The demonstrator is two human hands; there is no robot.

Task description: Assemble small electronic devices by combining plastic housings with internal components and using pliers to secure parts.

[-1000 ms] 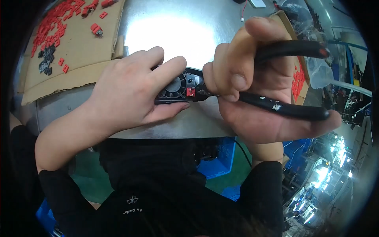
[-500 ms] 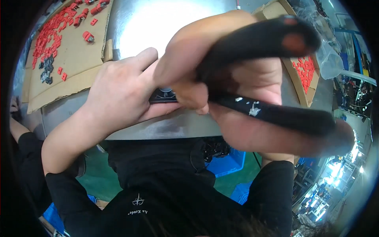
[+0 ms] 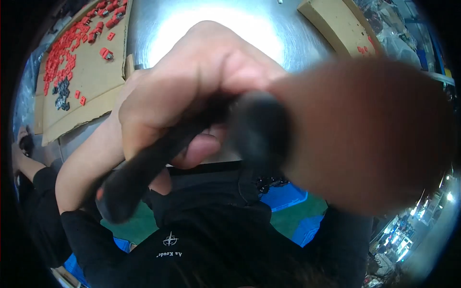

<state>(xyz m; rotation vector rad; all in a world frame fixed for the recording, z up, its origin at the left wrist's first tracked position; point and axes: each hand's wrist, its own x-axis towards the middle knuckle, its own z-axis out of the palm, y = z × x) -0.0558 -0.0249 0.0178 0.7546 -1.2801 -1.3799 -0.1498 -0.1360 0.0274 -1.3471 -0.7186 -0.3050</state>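
Observation:
My right hand [image 3: 206, 67] is raised close to the camera, its fingers wrapped round a black-handled tool that looks like pliers [image 3: 149, 165]. One handle slants down to the left. The other handle's rounded end points toward the camera, blurred. The tool's jaws are hidden. Behind it, my left hand [image 3: 128, 93] is mostly covered; only its back edge and the forearm show plainly. What its fingers hold, if anything, cannot be seen. A large blurred patch of skin fills the right side.
At the left lies a cardboard tray [image 3: 91, 98] with many small red parts [image 3: 60, 60] and a cluster of dark ones [image 3: 62, 93]. Another cardboard box [image 3: 331, 21] stands at the far right on the shiny metal table [image 3: 158, 21]. Below is a blue crate [image 3: 285, 197].
My right hand has turned over and swung left across my left hand, so the handles now point down-left and toward the camera. The dark part seen in my left hand is now hidden.

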